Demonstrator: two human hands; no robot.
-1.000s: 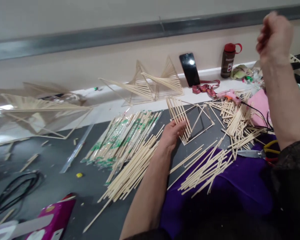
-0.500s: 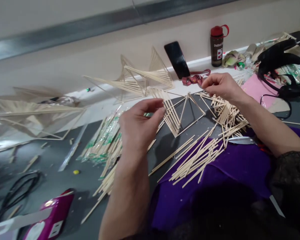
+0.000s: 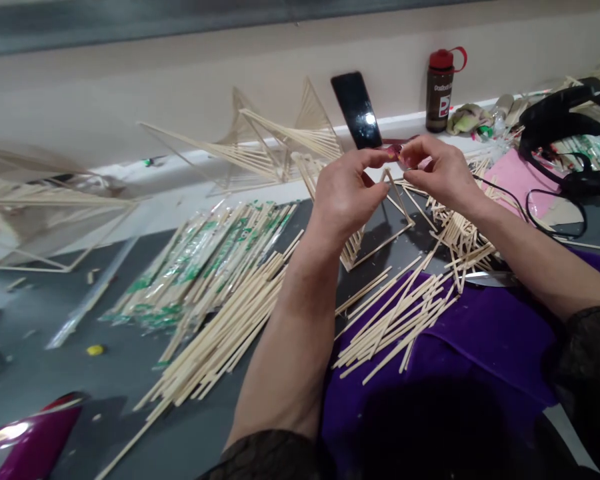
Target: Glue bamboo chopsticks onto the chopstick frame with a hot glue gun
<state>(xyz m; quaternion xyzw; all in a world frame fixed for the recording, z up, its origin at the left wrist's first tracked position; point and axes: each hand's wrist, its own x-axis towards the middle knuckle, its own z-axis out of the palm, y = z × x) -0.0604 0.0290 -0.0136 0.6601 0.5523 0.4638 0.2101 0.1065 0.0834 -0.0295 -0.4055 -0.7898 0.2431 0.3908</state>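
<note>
My left hand [image 3: 353,190] is over the small stick frame, thumb and index finger apart, with nothing visible between them. Its index fingertip is close to the fingertips of my right hand [image 3: 443,170], which is closed in a pinch. Whatever the right hand holds, if anything, is too small to make out. A dark red patterned strap [image 3: 393,153] shows just behind the fingertips; contact with it is unclear. Below the hands stands the frame of thin wooden sticks [image 3: 383,245], partly hidden by my left hand. Loose wooden sticks [image 3: 397,327] lie on purple cloth [image 3: 490,333] nearer to me.
Bagged sticks [image 3: 205,257] and a loose bundle of sticks [image 3: 225,327] lie left. Larger stick structures [image 3: 290,137] stand along the wall. A phone [image 3: 356,110] leans there, beside a bottle [image 3: 440,93]. Scissors [image 3: 490,279], a black headset [image 3: 565,143] and a magenta tool [image 3: 35,433] lie around.
My left hand has moved right and up, bringing its fingertips close to my right hand's. The right hand stays near the strap. The camera view has turned slightly.
</note>
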